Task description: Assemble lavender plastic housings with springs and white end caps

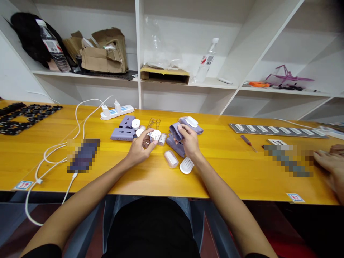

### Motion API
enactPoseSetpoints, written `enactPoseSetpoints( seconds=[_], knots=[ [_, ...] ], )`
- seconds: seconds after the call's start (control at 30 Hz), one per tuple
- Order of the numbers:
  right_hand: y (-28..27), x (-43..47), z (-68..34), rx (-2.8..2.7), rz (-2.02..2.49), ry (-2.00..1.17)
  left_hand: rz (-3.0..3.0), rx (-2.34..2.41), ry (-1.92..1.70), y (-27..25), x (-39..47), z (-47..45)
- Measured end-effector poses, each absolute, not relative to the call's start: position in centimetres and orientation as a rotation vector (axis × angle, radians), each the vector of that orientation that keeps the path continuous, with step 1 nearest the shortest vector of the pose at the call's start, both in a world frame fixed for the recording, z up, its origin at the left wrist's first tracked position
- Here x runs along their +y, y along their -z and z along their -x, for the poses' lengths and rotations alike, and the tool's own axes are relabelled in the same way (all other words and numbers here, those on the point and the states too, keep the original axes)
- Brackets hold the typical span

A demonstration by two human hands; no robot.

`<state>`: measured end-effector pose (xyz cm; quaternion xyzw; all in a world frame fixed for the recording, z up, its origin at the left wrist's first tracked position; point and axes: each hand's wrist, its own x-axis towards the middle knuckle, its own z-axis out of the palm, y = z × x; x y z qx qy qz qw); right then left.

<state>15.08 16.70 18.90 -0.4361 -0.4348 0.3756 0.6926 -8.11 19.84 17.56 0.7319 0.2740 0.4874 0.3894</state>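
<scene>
My left hand (141, 146) is closed, its thumb and fingers pinching a small white round-ended plastic part (156, 135). My right hand (190, 139) grips a hollow purple plastic shell (176, 131) by its side. Just below that shell lies a purple perforated piece (175, 145). Metal coil springs (158, 124) and a small clear cylinder (162, 139) sit near my left fingers. Purple housings with cut-outs (123, 134) lie to the left. Nearer to me are a clear cup with a white insert (171, 159) and a white slotted oval part (186, 165).
A phone (84, 156) with a white cable (44, 157) and a power strip (117, 111) are on the left. To the right lie a screwdriver (247, 142) and a long metal strip (278, 131). Another person's hand (330, 165) rests at the far right. Shelves stand behind.
</scene>
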Motion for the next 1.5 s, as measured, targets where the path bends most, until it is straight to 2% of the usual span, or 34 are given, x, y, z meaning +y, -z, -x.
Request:
enactPoseSetpoints(
  seconds=[0.53,0.83,1.13,1.3,1.5],
  knots=[
    [-18.8,17.0,-15.5,-0.821,0.899,-1.169,-1.726,0.761,-1.255,-17.3,20.9,8.1],
    [-18.4,17.2,-15.7,-0.832,0.852,-1.205,-1.706,0.731,-1.240,-17.4,20.8,8.2],
    [-18.5,17.6,-16.3,-0.668,0.770,-1.179,-1.547,0.730,-1.426,-17.3,22.0,8.5],
    [-18.8,17.8,-17.1,-0.546,0.714,-1.098,-2.015,0.792,-1.312,-16.4,21.2,8.0],
    [-18.9,17.8,-17.1,-0.527,0.688,-1.076,-2.709,0.230,-0.770,-15.0,19.1,7.2]
  ],
)
